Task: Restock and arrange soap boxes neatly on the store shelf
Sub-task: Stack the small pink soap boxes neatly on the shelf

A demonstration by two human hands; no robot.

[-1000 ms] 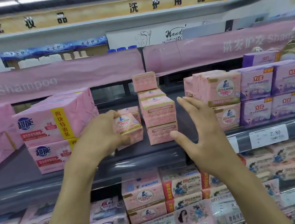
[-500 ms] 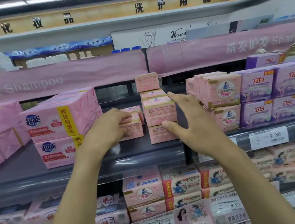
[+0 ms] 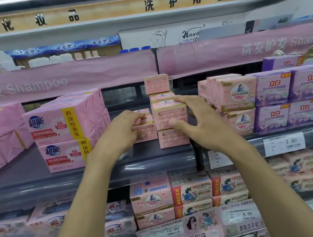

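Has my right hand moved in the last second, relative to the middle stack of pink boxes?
Yes. The right hand went left, from beside the middle stack onto it, thumb now on a box front.

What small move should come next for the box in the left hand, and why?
Probably ease the small pink box snug against the centre stack, fronts level, then let go. The left hand grips it right beside that stack, seemingly set further back, while the right hand braces the stack with spread fingers.

Pink soap boxes [image 3: 170, 116] stacked mid-shelf [image 3: 37, 167]
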